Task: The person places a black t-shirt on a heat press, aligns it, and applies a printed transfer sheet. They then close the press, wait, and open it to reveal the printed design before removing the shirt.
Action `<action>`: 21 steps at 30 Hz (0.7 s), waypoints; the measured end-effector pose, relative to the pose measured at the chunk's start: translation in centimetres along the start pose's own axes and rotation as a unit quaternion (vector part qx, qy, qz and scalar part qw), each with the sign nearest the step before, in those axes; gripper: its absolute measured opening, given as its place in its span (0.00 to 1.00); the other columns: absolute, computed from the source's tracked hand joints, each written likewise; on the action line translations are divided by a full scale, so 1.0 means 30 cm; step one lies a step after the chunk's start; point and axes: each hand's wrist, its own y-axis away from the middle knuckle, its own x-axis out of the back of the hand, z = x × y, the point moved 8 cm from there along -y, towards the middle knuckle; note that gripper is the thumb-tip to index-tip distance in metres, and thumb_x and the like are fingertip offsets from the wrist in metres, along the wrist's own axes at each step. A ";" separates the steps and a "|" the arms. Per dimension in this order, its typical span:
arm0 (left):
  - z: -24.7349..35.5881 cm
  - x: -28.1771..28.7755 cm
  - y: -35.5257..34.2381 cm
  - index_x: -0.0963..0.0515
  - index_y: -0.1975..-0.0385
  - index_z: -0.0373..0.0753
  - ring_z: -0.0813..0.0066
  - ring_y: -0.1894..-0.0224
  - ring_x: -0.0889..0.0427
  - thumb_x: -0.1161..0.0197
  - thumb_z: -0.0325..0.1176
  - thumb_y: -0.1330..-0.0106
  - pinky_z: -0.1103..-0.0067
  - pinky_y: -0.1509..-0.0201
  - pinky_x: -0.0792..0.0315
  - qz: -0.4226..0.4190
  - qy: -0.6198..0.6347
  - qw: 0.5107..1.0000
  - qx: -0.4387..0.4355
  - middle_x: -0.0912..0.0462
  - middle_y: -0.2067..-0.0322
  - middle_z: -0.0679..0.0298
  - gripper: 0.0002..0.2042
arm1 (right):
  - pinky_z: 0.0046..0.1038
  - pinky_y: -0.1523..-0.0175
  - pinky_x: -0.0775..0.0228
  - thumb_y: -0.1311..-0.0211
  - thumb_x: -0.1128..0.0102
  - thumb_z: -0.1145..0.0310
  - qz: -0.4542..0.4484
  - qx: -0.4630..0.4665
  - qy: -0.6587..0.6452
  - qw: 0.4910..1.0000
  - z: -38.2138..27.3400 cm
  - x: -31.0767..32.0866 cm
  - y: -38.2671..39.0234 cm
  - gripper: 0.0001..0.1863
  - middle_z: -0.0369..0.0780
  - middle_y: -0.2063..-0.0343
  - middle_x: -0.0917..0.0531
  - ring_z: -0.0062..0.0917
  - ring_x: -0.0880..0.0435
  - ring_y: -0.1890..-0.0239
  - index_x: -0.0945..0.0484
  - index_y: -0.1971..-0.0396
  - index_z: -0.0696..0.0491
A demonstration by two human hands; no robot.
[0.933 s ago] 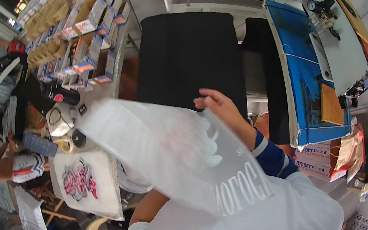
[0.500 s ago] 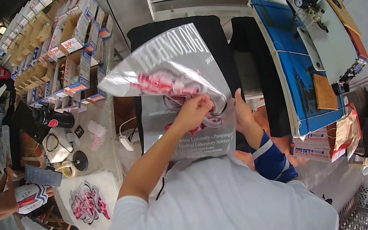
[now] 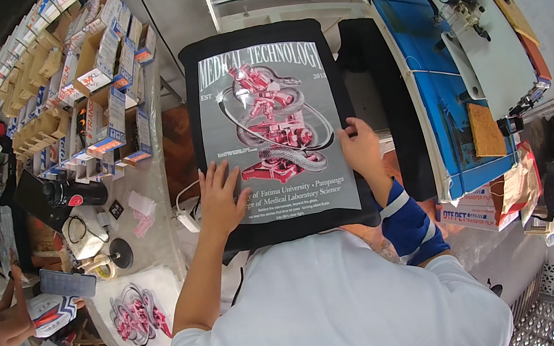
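Observation:
A clear transfer film sheet (image 3: 217,120), with a red-and-silver microscope and snake design and white lettering, lies flat on a black garment (image 3: 256,38) spread over a platen. My left hand (image 3: 224,198) rests open, fingers spread, at the film's lower left edge. Along the opposite edge is my right hand (image 3: 361,147), its fingers bent and slightly apart; I see nothing held in it. A blue sleeve with pale bands (image 3: 408,222) covers my right forearm.
A heat press with a blue pad (image 3: 430,94) stands at right, with a cardboard box (image 3: 476,212) below. On the left table are a printed sheet stack (image 3: 137,312), black bottle (image 3: 75,193) and cardboard bins (image 3: 106,121). A person's hand (image 3: 14,278) is near a phone (image 3: 68,284).
The film, earlier lifted and curled at its upper left, now lies flat on the garment. My left hand has moved from the film's middle to its left edge; my right hand has shifted slightly.

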 end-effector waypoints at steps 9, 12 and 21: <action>0.009 -0.056 -0.036 0.22 0.35 0.37 0.41 0.22 0.40 0.29 0.42 0.34 0.46 0.18 0.53 0.018 -0.001 1.000 0.011 0.30 0.29 0.48 0.28 | 0.53 0.23 0.43 0.35 0.31 0.60 -0.043 0.253 0.210 0.943 -0.037 -0.054 0.149 0.26 0.49 0.34 0.23 0.51 0.32 0.27 0.19 0.41 0.57; 0.002 -0.044 -0.050 0.21 0.37 0.36 0.41 0.23 0.38 0.29 0.42 0.35 0.45 0.19 0.53 0.022 0.025 0.999 0.017 0.28 0.31 0.49 0.28 | 0.54 0.22 0.46 0.34 0.32 0.60 -0.043 0.247 0.208 0.945 -0.020 -0.062 0.133 0.26 0.49 0.32 0.25 0.51 0.34 0.25 0.20 0.40 0.57; -0.096 0.004 -0.036 0.20 0.39 0.37 0.42 0.24 0.36 0.29 0.39 0.37 0.45 0.19 0.52 0.022 0.052 0.998 0.016 0.28 0.31 0.49 0.27 | 0.56 0.25 0.48 0.38 0.30 0.57 -0.041 0.161 0.188 0.968 -0.021 -0.014 0.092 0.25 0.45 0.34 0.23 0.46 0.34 0.26 0.17 0.44 0.53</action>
